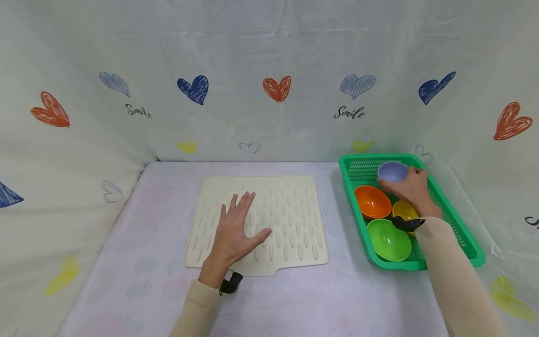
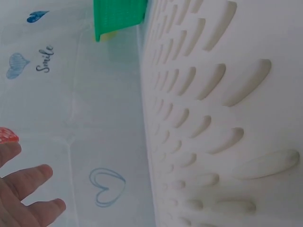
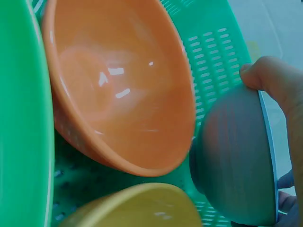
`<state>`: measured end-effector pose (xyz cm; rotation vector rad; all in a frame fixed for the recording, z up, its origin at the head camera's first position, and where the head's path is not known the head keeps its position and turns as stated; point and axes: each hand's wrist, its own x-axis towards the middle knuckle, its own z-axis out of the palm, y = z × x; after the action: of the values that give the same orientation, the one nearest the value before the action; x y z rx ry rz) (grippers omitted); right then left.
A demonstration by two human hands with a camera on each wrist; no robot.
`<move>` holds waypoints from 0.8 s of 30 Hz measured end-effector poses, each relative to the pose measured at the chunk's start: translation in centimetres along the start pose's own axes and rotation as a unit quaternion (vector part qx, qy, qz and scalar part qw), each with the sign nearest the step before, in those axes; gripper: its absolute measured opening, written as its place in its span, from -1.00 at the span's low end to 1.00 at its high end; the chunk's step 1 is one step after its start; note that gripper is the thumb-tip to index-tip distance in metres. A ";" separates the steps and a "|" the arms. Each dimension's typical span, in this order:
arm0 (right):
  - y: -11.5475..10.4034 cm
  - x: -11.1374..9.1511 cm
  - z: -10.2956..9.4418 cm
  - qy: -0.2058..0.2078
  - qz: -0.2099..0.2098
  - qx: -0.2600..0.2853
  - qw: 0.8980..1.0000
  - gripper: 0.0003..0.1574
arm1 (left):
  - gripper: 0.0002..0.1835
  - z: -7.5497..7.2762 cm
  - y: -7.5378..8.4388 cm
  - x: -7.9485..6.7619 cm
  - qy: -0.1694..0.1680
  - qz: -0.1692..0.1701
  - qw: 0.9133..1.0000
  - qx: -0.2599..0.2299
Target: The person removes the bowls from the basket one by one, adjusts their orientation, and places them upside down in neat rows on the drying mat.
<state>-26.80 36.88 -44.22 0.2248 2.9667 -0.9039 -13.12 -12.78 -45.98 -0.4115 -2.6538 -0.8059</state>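
Note:
At the far end of the green basket [image 1: 459,234], my right hand [image 1: 410,187] grips a purple bowl [image 1: 392,172] by its rim. In the right wrist view the thumb [image 3: 258,73] lies on the rim of that bowl [image 3: 236,156], with other fingers at its far side. Beside it in the basket sit an orange bowl [image 1: 372,202], a yellow bowl [image 1: 404,210] partly hidden by the wrist, and a light green bowl [image 1: 389,239]. My left hand [image 1: 236,234] holds nothing, fingers spread above the cream slotted mat [image 1: 290,224].
The mat lies on a pale cloth-covered table [image 1: 143,262], left of the basket. A pale curtain [image 1: 236,51] with printed hearts hangs behind the table and along both sides. Dark straps circle both wrists.

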 end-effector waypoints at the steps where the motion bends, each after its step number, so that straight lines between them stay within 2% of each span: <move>1: -0.1 -0.1 -0.1 0.000 -0.005 -0.002 1.000 0.53 | 0.02 0.0 0.0 0.1 0.001 0.003 1.000 0.000; 9: -1.8 -1.5 -1.6 -0.003 -0.039 -0.019 0.999 0.55 | -0.02 -0.4 -0.4 1.1 -0.001 0.022 1.000 -0.010; 14: -3.4 -2.8 -2.2 0.002 -0.067 -0.034 0.997 0.51 | -0.03 -0.9 -0.6 1.8 -0.026 0.027 0.999 -0.031; 24: -6.6 -5.8 -2.7 0.003 -0.109 -0.009 0.994 0.49 | -0.05 -2.4 -0.4 3.6 -0.063 0.059 0.994 -0.063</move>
<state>-22.04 32.19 -37.93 -0.0996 3.0458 -0.8968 -15.97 -13.81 -42.87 -0.6663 -2.6695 -0.9420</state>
